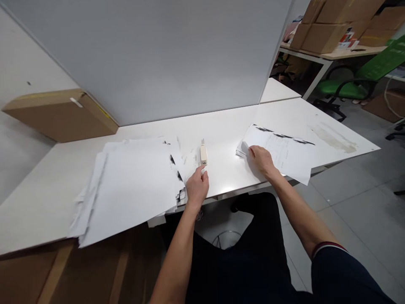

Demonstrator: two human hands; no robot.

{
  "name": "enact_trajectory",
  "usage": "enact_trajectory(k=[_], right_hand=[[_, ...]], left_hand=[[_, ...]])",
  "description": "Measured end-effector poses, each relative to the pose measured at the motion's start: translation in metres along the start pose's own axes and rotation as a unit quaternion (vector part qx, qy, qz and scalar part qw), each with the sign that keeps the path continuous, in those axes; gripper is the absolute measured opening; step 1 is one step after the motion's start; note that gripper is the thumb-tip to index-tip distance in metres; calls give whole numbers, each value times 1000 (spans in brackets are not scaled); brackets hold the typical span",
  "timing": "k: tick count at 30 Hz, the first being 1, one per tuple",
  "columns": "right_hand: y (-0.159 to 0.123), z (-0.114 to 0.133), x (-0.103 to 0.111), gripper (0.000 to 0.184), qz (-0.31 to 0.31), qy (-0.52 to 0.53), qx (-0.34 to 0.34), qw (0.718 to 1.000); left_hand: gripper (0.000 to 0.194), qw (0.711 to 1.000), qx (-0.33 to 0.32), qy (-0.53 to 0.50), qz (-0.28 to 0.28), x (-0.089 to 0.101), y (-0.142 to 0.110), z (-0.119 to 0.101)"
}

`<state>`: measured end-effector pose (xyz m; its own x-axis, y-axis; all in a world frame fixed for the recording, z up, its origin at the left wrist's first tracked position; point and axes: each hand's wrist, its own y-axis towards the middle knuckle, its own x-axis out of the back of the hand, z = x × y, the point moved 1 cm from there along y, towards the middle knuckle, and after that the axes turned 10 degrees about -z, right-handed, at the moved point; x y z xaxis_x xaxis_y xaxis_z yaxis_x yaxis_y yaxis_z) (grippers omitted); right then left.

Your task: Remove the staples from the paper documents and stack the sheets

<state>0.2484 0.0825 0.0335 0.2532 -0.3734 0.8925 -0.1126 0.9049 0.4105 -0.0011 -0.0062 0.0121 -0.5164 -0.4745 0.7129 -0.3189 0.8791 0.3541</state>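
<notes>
A small cream-coloured oblong tool, perhaps a mini stapler, lies on the white table with a metal end towards me. Just in front of it is my left hand, closed, with the index fingertip close to that end and a small pale bit near the thumb. I cannot make out whether the fingertip touches the tool. My right hand pinches the folded-up corner of a paper sheet on the right pile. Dark smudges mark that pile's far edge. To the left spreads a larger stack of paper, its edges uneven and black-marked.
A grey panel stands along the back of the table. At the back left leans a cardboard box. A green chair and stacked cartons are beyond on the right. The stacks overhang the front edge.
</notes>
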Motion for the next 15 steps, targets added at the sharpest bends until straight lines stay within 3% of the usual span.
enact_trajectory(k=[3, 6, 9, 11, 13, 15], right_hand=[[-12, 12, 19, 28, -89, 7, -7, 996], [-40, 40, 57, 19, -187, 106, 33, 976], [-77, 71, 101, 9, -139, 264, 70, 952], [-99, 85, 130, 8, -101, 349, 74, 929], [-114, 90, 153, 10, -90, 415, 58, 903], [-119, 87, 168, 10, -82, 462, 23, 883]], left_hand=[[33, 998, 9, -63, -4, 2, -2, 0], [49, 973, 49, -226, 13, 0, -4, -1], [85, 917, 82, -388, 47, -1, -6, -4], [97, 885, 104, -451, 55, 5, -7, -4], [88, 851, 118, -506, 80, 17, -10, -4], [65, 816, 95, -552, 144, 35, -16, -4]])
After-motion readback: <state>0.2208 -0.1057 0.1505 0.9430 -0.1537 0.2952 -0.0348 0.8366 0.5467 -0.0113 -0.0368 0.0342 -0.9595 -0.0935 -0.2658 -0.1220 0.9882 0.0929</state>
